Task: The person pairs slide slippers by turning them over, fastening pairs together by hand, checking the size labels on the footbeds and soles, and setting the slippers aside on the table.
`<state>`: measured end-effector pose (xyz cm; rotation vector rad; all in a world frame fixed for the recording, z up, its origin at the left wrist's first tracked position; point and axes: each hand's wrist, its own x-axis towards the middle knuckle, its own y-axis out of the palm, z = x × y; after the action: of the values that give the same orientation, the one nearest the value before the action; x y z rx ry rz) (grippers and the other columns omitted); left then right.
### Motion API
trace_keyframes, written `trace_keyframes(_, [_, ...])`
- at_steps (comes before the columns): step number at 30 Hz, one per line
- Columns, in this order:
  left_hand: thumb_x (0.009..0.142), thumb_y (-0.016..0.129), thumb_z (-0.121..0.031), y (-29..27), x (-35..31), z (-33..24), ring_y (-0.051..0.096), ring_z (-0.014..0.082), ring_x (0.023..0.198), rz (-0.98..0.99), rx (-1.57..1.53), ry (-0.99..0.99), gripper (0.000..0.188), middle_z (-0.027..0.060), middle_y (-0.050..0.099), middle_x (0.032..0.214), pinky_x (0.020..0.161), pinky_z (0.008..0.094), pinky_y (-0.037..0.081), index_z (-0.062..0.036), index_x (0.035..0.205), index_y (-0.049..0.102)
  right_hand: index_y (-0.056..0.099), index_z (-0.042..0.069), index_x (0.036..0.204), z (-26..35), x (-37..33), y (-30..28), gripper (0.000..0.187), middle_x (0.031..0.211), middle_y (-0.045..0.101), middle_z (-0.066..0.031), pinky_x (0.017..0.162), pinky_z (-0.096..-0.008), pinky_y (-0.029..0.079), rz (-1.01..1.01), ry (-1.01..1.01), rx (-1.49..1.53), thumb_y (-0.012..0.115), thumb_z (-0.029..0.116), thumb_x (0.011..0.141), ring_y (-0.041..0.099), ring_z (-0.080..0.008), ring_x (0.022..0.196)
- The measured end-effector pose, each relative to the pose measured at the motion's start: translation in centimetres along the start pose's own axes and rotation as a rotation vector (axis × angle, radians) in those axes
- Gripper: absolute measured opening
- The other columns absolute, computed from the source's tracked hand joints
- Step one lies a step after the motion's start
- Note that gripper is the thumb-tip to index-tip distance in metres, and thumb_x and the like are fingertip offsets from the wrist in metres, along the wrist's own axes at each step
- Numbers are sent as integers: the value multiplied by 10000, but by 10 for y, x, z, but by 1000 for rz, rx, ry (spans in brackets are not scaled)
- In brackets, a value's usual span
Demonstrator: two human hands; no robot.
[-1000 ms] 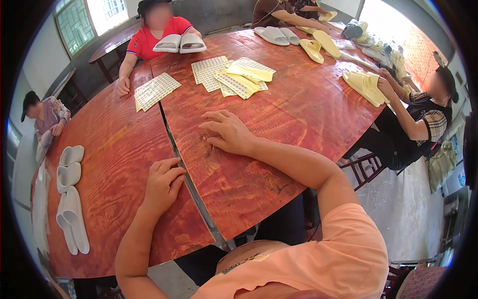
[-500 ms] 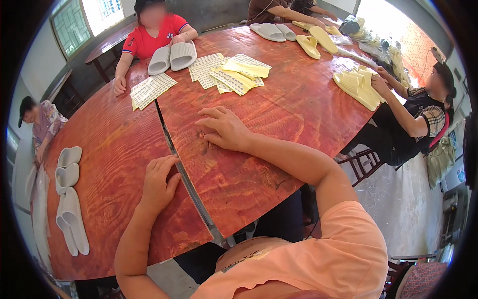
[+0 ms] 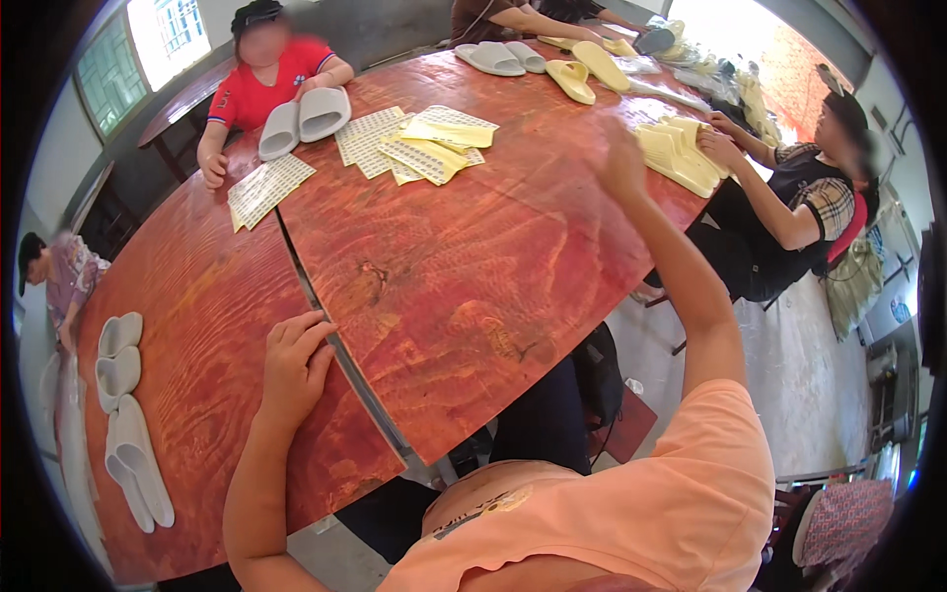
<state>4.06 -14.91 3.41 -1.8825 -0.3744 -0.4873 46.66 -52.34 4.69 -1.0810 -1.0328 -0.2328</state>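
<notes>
My left hand (image 3: 296, 357) rests on the reddish wooden table (image 3: 473, 266) beside its dark seam, fingers loosely stretched out and holding nothing. My right arm reaches out to the right, and my right hand (image 3: 621, 163) is smeared by motion, so its fingers cannot be made out. It is just left of several pale yellow slippers (image 3: 679, 158) at the table's right edge; whether it touches them I cannot tell. A person in a checked sleeve has their hands at those slippers. Sheets of small printed stickers (image 3: 424, 148), white and yellow, lie across the table's far middle.
White slippers (image 3: 138, 459) lie along the left edge. Across from me, a person in red has light grey slippers (image 3: 324, 113) in front of them. Grey slippers (image 3: 493, 58), yellow slippers (image 3: 600, 65) and plastic bags (image 3: 715, 79) lie farther back. Another person stands at far left.
My right hand has left the middle of the table and swung right toward the yellow slippers, my arm straightening. My left hand stays in place. The view has shifted slightly to the right.
</notes>
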Motion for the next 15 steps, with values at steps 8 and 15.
trace_keyframes(8, [796, 663, -38, 1, -2, 3, 560, 310, 1133, 17, 5, -31, 269, 116, 636, 1183, 991, 399, 410, -43, 1065, 668, 436, 61, 1429, -142, -33, -19, 824, 1426, 494, -164, 1105, -412, 362, 424, 588, -372, 719, 452, 762, 460, -334, 1318])
trace_keyframes(15, [792, 668, -38, 1, -1, 0, 559, 309, 1119, 14, 8, -32, 264, 117, 634, 1174, 984, 402, 410, -45, 1056, 670, 437, 69, 1431, -132, -38, -13, 820, 1413, 508, -161, 1101, -386, 361, 367, 528, -380, 703, 474, 769, 463, -313, 1322])
